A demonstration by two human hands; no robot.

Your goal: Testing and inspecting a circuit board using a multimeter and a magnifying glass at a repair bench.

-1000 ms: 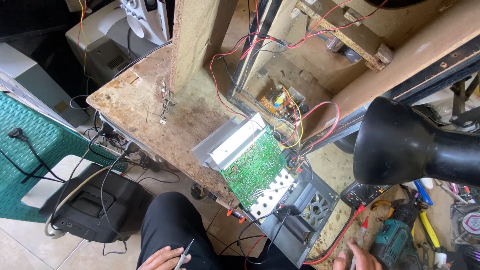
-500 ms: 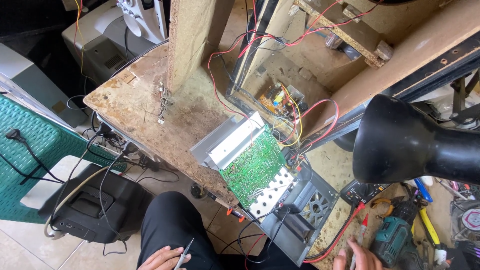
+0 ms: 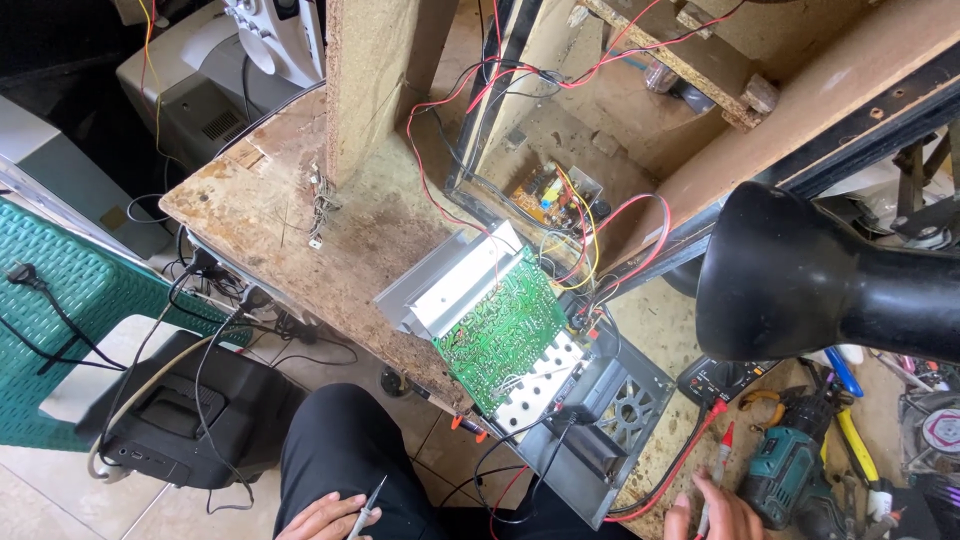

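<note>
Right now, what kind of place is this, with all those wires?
Probably an electronics repair workbench. A green circuit board lies open on the worn wooden bench, beside a cordless drill and a black multimeter.

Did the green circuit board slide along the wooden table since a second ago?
No. The green circuit board sits at the same spot on the wooden table edge; only the camera shifted.

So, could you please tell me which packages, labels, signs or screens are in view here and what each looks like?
Multimeter: on the bench right of the green board, dark case with a small grey screen, partly hidden by the black lamp.
Round sticker: far right edge, white and pink, on a grey part.
</note>
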